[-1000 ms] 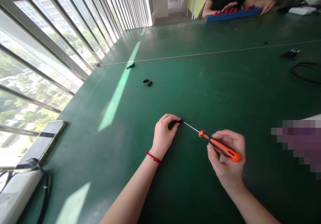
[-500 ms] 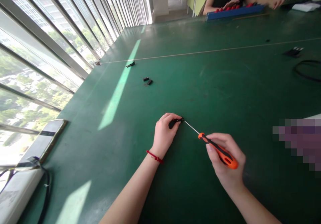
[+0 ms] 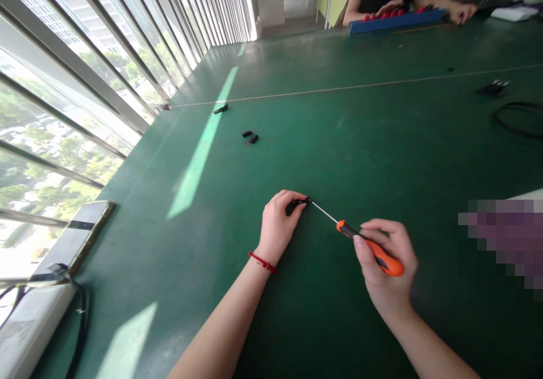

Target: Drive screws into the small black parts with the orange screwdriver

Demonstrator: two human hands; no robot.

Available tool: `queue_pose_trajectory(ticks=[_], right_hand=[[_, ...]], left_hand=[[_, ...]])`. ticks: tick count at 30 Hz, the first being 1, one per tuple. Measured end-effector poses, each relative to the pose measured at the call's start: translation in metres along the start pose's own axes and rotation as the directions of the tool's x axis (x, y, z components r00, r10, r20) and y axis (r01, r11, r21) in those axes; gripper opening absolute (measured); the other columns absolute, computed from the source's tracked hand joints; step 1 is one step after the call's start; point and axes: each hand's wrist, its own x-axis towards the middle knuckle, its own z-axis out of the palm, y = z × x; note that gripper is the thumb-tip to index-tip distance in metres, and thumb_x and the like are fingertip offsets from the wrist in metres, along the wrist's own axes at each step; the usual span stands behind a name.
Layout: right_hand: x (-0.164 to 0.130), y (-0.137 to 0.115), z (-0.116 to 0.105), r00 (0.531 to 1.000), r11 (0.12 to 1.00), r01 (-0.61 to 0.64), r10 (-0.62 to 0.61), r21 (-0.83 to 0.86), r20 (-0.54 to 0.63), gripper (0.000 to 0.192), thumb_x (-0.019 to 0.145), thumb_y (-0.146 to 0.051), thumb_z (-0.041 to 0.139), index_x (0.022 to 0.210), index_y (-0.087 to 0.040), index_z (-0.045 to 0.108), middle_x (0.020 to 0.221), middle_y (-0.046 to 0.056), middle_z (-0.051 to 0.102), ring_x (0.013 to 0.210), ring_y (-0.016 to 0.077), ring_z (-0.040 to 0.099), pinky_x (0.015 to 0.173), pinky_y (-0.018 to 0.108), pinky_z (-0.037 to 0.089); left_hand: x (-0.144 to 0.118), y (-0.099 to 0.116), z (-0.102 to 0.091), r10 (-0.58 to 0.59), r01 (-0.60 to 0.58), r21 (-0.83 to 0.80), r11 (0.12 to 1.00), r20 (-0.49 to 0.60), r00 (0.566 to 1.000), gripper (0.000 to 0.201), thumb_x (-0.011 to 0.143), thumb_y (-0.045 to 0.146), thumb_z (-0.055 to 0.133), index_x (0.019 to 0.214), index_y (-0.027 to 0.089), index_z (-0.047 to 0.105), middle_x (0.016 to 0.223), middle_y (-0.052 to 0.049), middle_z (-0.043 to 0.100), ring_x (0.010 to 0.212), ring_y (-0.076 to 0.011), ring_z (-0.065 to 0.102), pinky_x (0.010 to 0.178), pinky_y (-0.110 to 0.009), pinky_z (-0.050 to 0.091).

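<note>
Between thumb and fingers, my left hand pinches a small black part just above the green table; most of it is hidden by the fingers, so its kind is unclear. My right hand holds a screwdriver by its orange and black handle, thumb along the near side and the index finger bent away from the grip. The thin metal shaft points up and left, and its tip meets the right end of the black part.
Two small black pieces and another black piece lie farther back on the green table. At left are a phone, a white power strip and cables. Across the table, a person sits behind a blue bin.
My right hand has shifted its grip on the screwdriver, with fingers more loosened and the handle rolled. My left hand stays nearly still. The person's hand across the table has moved slightly left.
</note>
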Motion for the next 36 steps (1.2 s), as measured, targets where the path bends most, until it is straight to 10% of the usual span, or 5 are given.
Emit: queue_pose_trajectory(ticks=[6,13,19,23,36], right_hand=[[0.021,0.002,0.0,0.981,0.995,-0.1,0.104,0.031,-0.164,0.021,0.072,-0.026,0.069,0.083,-0.019,0.053,0.08,-0.001,0.054,0.063,0.0105,0.055,0.053,0.024,0.046],[0.086,-0.019,0.01,0.994,0.993,0.074,-0.066,-0.095,0.088,0.026,0.083,-0.035,0.054,0.062,-0.02,0.053,0.06,0.0,0.053,0.055,0.0114,0.05,0.05,0.024,0.039],[0.125,-0.038,0.025,0.92,0.904,0.346,-0.274,-0.25,0.281,0.02,0.071,-0.022,0.06,0.09,-0.022,0.052,0.066,-0.003,0.055,0.055,0.012,0.048,0.053,0.025,0.039],[0.134,-0.044,0.023,0.836,0.822,0.475,-0.313,-0.313,0.45,0.01,0.074,-0.028,0.058,0.081,-0.021,0.056,0.063,-0.003,0.055,0.053,0.0111,0.047,0.052,0.024,0.035],[0.131,-0.055,0.009,0.79,0.775,0.521,-0.279,-0.358,0.546,0.019,0.082,-0.035,0.052,0.07,-0.022,0.06,0.056,-0.003,0.055,0.048,0.0099,0.044,0.049,0.024,0.03]], left_hand=[[0.0,0.002,0.001,-0.008,0.006,0.093,0.996,0.018,1.0,0.01,0.082,0.015,0.06,0.088,0.02,0.066,0.088,-0.001,0.068,0.084,-0.0171,0.06,0.077,-0.03,0.048],[0.002,0.0,0.003,0.042,-0.047,0.15,0.988,0.036,0.998,0.008,0.082,0.015,0.059,0.085,0.019,0.065,0.088,-0.002,0.067,0.085,-0.0182,0.058,0.078,-0.032,0.047],[0.008,-0.005,-0.005,0.097,-0.121,0.17,0.978,0.142,0.985,0.01,0.081,0.015,0.06,0.088,0.02,0.065,0.089,-0.002,0.065,0.085,-0.0177,0.058,0.077,-0.03,0.048],[0.011,-0.007,-0.009,0.144,-0.177,0.166,0.97,0.191,0.971,0.013,0.08,0.014,0.058,0.09,0.02,0.064,0.089,-0.003,0.063,0.086,-0.0176,0.057,0.078,-0.03,0.048],[0.01,-0.009,-0.009,0.047,-0.049,0.004,0.999,0.17,0.984,0.033,0.075,0.007,0.059,0.104,0.021,0.062,0.094,-0.001,0.07,0.088,-0.0165,0.063,0.084,-0.032,0.049]])
